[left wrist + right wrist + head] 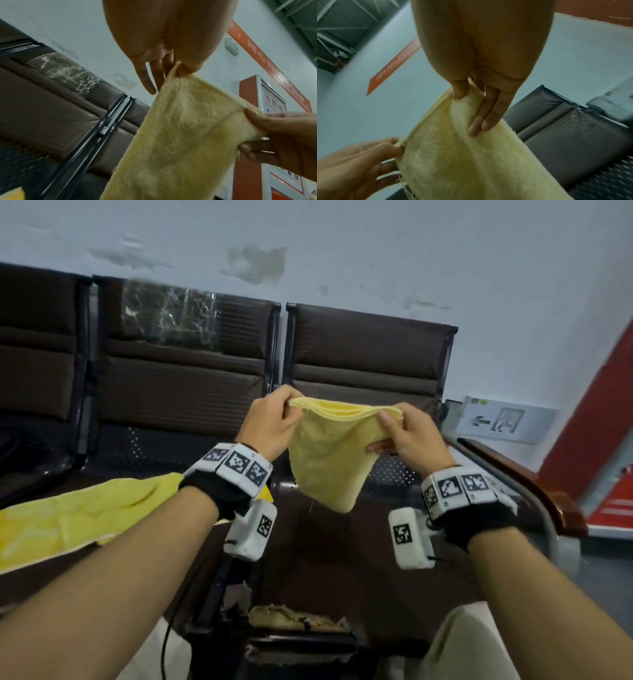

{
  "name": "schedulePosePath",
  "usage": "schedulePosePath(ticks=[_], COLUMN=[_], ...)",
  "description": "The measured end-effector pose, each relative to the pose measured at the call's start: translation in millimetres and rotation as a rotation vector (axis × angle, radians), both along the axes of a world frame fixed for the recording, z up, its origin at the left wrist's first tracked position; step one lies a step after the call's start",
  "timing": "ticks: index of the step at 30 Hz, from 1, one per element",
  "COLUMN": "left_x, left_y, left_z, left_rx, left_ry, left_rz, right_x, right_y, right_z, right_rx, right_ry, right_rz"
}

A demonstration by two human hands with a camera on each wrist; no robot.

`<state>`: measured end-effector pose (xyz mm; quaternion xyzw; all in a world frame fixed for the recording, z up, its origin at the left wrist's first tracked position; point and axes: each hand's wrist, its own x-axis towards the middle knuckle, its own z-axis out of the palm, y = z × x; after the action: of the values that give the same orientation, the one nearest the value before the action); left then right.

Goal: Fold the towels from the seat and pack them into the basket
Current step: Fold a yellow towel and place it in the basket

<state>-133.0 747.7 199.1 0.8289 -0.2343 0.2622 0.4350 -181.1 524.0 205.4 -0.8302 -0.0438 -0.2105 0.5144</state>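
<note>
Head view, both hands pinching towel [329, 460]

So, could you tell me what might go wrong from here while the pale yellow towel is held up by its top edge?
1. The left hand and right hand only pinch the top corners of the pale yellow towel, so the stacked layers could slip apart and undo the fold.
2. The towel hangs in the air above the seat; a loosened pinch would likely drop it there.
3. No basket shows in any view, so packing may mean carrying the towel.

Bright yellow towel [68, 522], perhaps edge-cropped
</note>
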Motion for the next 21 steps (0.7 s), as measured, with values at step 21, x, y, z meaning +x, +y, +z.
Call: schedulePosePath(ticks=[21], left_x=[-40], left_y=[-5], left_z=[-174], left_rx=[0.022], left_ry=[0.555], left_rz=[-0.131], right_x=[-41], right_y=[-21], right_z=[-167], right_rx=[-0.380], right_ry=[0.433], right_rz=[-0.039])
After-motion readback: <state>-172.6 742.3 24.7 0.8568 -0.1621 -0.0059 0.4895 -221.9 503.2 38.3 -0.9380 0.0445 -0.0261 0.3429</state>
